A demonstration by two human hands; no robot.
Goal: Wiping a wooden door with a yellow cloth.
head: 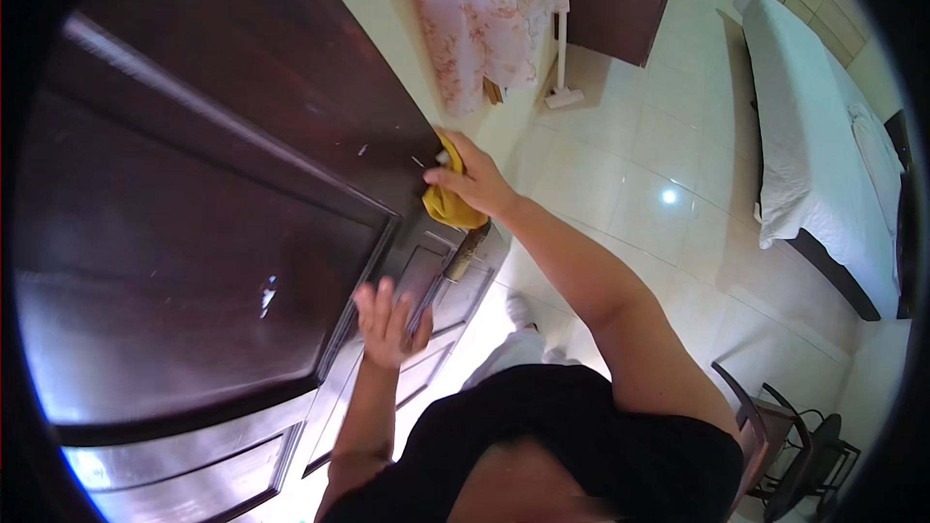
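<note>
A dark brown panelled wooden door [240, 131] fills the left side, with shiny highlights and several small pale marks on it. My right hand [476, 173] grips a yellow cloth [454, 207] against the door's edge. Part of the cloth hangs below my fingers. Just beneath it, a worn brass-coloured door handle [467, 254] sticks out. My left hand [389, 323] is lower, in front of the door's lower panels, fingers apart and holding nothing. Whether it touches the wood I cannot tell.
A pink floral curtain [479, 22] hangs beyond the door edge, near a dark wooden cabinet [617, 11] and a white floor tool [563, 91]. A bed with a white cover [792, 131] stands at right on the tiled floor [654, 152]. Dark chairs [788, 443] are at lower right.
</note>
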